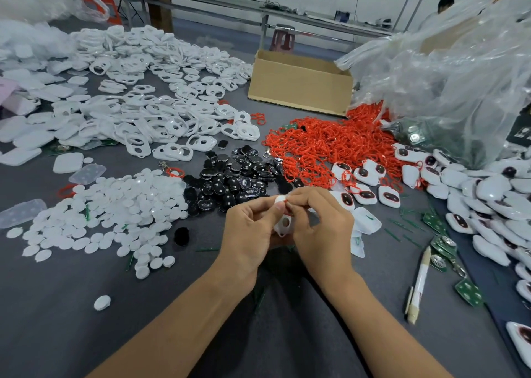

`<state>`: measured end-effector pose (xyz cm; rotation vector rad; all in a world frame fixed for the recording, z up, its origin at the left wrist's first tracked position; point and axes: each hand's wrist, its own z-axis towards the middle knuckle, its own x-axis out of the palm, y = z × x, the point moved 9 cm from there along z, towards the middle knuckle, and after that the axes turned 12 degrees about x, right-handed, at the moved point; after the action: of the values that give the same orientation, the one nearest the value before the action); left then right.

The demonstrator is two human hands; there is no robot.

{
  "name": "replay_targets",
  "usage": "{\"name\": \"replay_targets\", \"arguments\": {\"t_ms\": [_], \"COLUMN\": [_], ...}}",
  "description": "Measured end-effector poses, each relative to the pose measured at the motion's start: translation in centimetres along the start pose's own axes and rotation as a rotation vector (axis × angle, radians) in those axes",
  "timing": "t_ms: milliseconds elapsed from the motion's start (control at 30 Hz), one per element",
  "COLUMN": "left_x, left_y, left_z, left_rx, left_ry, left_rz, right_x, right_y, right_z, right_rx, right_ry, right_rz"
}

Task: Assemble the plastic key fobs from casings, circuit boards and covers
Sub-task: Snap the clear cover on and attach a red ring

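head view: left hand (253,222) and right hand (319,219) meet just above the gray tabletop (57,306), fingers (258,205) curled, pinching one white casing (283,224) between them. behind lie round covers (115,205) at left, black pieces (230,176) in the middle, red loops (324,145) at right, then a casing heap (143,96) and a cardboard box (298,87)

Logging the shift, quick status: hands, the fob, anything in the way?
Left hand and right hand both pinch one white casing above the table. Its round opening looks unfilled. Nothing in the way; black covers lie just beyond.
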<state>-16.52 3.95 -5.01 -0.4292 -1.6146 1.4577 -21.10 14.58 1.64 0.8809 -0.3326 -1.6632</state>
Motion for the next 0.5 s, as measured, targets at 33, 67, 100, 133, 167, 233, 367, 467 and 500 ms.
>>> {"name": "replay_targets", "arguments": {"t_ms": [33,67,100,133,167,233,367,467,500], "left_x": [-0.2,-0.3,-0.3,-0.2,-0.2,-0.3,-0.5,0.0,0.1], "left_y": [-0.1,-0.2,-0.2,-0.3,-0.4,-0.9,-1.7,-1.9,-1.9], "left_z": [0.1,0.1,0.1,0.1,0.1,0.3,0.9,1.0,1.0], "left_rx": [0.027,0.049,0.066,0.08,0.099,0.165,0.212,0.185,0.181], "left_ry": [-0.013,-0.021,-0.022,-0.016,-0.007,0.013,0.053,0.126,0.142], "left_rz": [0.045,0.079,0.097,0.111,0.139,0.238,0.27,0.186,0.163], "right_x": [0.0,0.1,0.1,0.1,0.1,0.2,1.6,2.1,2.4], "right_y": [-0.1,-0.2,-0.3,-0.4,-0.7,-1.8,-4.1,-4.7,-4.5], "right_z": [0.0,0.0,0.0,0.0,0.1,0.3,0.4,0.2,0.0], "right_rx": [0.01,0.022,0.038,0.063,0.102,0.225,0.57,0.679,0.678], "right_ry": [0.0,0.0,-0.001,0.0,0.005,0.045,0.252,0.323,0.369], "right_rz": [0.007,0.013,0.018,0.031,0.056,0.141,0.474,0.624,0.639]}}
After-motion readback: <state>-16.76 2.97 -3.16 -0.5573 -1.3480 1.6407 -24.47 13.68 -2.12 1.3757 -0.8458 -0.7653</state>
